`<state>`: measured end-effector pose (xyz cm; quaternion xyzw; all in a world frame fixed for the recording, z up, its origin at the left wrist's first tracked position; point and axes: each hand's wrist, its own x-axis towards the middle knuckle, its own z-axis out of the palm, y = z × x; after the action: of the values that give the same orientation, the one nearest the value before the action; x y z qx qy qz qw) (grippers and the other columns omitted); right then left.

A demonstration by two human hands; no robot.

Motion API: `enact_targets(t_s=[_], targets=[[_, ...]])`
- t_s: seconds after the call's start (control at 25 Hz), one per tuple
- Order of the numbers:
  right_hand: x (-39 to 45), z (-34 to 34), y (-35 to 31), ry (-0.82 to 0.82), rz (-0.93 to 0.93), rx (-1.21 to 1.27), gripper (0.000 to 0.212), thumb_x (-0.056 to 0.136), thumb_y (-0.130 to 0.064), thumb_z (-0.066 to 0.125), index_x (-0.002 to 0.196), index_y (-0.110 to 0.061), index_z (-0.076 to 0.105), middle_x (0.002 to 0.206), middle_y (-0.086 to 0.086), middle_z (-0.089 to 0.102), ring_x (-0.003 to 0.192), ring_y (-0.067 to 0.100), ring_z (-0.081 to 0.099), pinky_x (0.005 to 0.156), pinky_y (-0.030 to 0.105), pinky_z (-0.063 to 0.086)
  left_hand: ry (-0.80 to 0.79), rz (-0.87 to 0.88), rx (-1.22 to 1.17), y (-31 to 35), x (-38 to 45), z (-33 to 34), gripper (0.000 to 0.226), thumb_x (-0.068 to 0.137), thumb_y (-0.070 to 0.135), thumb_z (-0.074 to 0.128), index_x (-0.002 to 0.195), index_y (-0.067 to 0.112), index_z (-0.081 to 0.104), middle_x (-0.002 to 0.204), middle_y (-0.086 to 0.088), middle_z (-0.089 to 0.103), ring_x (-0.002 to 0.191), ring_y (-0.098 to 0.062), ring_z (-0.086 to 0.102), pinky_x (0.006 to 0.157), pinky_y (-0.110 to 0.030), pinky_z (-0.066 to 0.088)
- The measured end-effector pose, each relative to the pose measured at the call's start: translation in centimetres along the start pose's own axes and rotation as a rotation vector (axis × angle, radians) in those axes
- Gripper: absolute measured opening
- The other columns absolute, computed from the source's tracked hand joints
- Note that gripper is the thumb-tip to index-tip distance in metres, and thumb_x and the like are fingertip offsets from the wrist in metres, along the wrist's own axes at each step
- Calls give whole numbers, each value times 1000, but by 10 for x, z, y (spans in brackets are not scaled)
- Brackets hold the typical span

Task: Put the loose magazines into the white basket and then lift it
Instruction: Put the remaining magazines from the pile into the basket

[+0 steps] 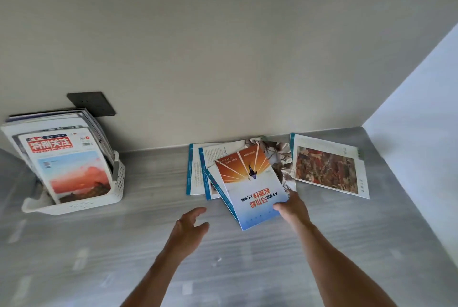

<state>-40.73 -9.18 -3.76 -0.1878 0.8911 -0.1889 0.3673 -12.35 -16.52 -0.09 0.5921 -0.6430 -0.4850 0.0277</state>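
The white basket [99,201] stands at the left with several magazines leaning upright in it; the front one [69,165] has a red title and a sunset picture. Loose magazines lie in a fanned pile [198,170] on the grey floor at the centre right. My right hand [291,207] grips the near right corner of the top magazine [250,190], which has an orange and blue cover. A separate magazine [327,168] with a reddish picture lies further right. My left hand [189,228] hovers open just left of the pile, holding nothing.
A dark plate [91,103] sits on the beige wall behind the basket. A pale wall [421,121] closes the right side, forming a corner behind the loose magazines. Grey wood-grain floor [148,257] stretches between the basket and the pile.
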Motion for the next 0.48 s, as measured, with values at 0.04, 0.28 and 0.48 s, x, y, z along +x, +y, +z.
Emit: enact_targets(t_s=[0.04,0.28,0.48], targets=[[3,8,4,-4,37,-50,66,68,-29,75,127,-14,50,126,10,60,115,33,56,94,39,48,3,0,13,2,-1,5,48,84,30,59,131,38,52,141,0,52,124,-17,50,94,-34,49],[7,43,12,242,41,-220,88,68,-53,76,132,-6,39,131,16,43,115,35,47,90,44,45,32,-13,52,-5,-10,13,46,84,32,58,129,40,52,141,2,52,118,-10,51,88,-25,47],[19,35,15,126,43,-112,59,69,-38,78,117,-10,58,120,13,64,107,32,61,86,38,51,100,-54,-51,-15,-17,8,40,85,25,59,123,38,58,133,5,57,126,-14,50,84,-27,49]])
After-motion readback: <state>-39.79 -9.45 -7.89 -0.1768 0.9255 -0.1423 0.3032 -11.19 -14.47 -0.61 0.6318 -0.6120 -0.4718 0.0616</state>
